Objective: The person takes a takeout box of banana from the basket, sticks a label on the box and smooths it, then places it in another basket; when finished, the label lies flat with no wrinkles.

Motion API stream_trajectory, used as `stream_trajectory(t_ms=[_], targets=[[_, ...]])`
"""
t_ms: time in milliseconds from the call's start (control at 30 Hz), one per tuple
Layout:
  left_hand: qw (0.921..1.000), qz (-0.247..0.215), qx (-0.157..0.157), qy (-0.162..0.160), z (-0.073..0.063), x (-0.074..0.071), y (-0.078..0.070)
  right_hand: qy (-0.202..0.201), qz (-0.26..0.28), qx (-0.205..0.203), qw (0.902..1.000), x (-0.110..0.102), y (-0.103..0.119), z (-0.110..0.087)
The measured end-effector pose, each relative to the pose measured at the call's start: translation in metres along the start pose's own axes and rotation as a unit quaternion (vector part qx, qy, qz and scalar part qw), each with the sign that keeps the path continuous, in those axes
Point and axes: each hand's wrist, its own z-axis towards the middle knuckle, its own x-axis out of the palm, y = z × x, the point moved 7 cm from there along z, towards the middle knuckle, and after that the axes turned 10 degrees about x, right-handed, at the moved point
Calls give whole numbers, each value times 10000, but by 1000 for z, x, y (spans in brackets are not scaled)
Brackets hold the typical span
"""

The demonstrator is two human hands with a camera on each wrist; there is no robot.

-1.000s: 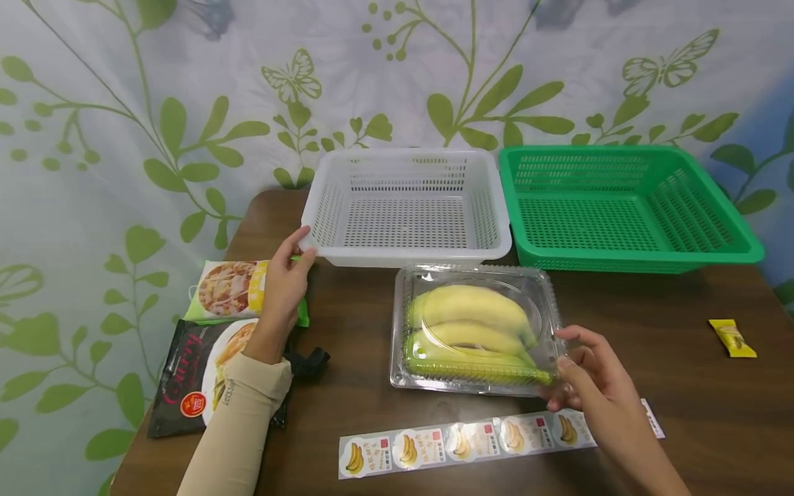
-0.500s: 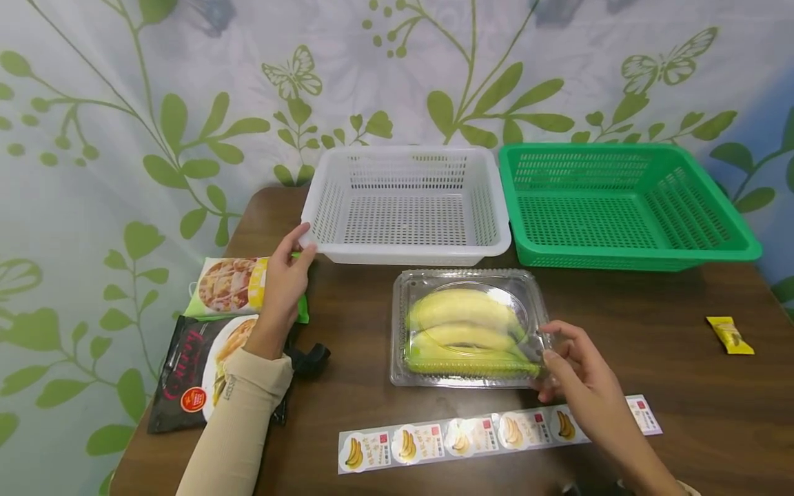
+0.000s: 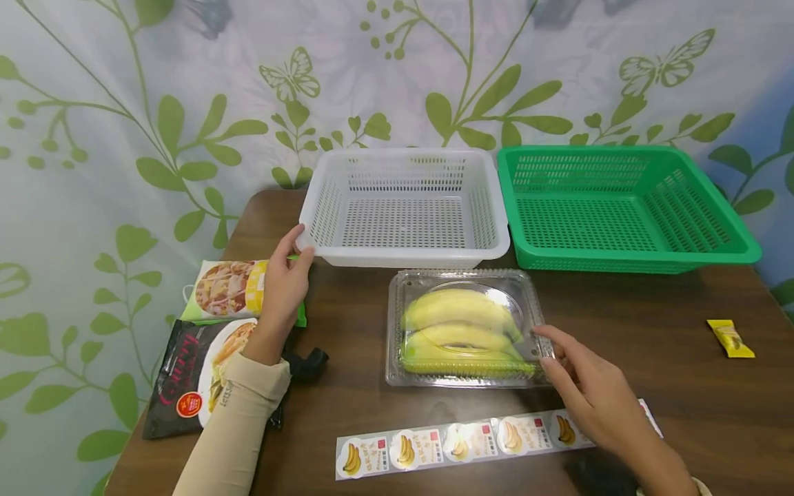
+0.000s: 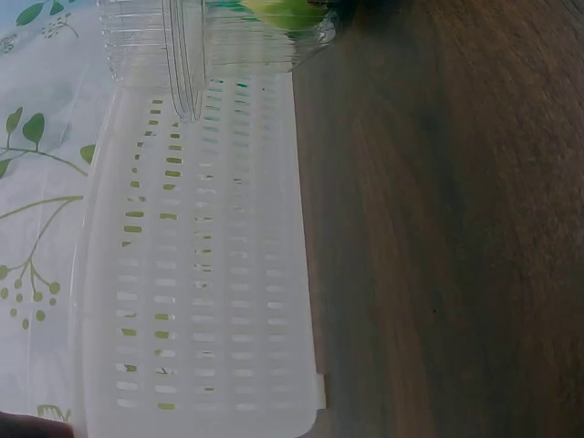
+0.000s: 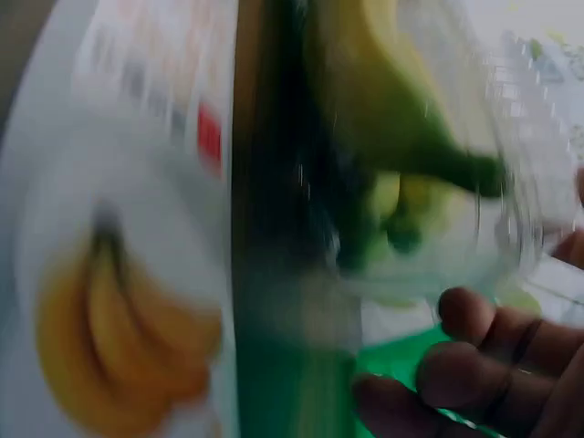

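A clear plastic clamshell box (image 3: 462, 386) with bananas (image 3: 459, 337) inside lies flat on the table in front of the baskets, its lid down. At its right edge my right hand (image 3: 592, 393) pinches the rim between thumb and fingers; the right wrist view shows those fingers (image 5: 461, 365) near the box end, blurred. My left hand (image 3: 285, 282) holds the front left corner of a white plastic basket (image 3: 409, 256). In the left wrist view the basket's slotted side (image 4: 205, 274) fills much of the picture, and only a dark bit of the hand shows.
A green basket (image 3: 633, 258) stands right of the white one. A strip of banana stickers (image 3: 465, 442) lies in front, partly under the right hand. Food packets, one light (image 3: 223, 289) and one black (image 3: 180, 372), lie left. A small yellow packet (image 3: 730, 337) lies far right.
The box has come down flat and shifted slightly left, with the right hand moving left at its edge. The left hand has stayed on the white basket's corner.
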Motion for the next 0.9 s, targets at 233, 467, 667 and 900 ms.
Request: stream_trajectory(t_ms=[233, 467, 667, 900], targets=[[9983, 469, 312, -146, 0, -3, -12, -1374, -310, -1156, 9833, -25, 13, -2], [9880, 862, 1158, -547, -9, -17, -48, -2266, 182, -1926, 9546, -39, 51, -6], [9632, 1037, 2430, -496, -32, -20, -95, -2015, 1264, -2746, 9317, -36, 91, -7], [9447, 1318, 3001, -141, -64, -17, -111, -1467, 1870, -3514, 9056, -20, 125, -10]])
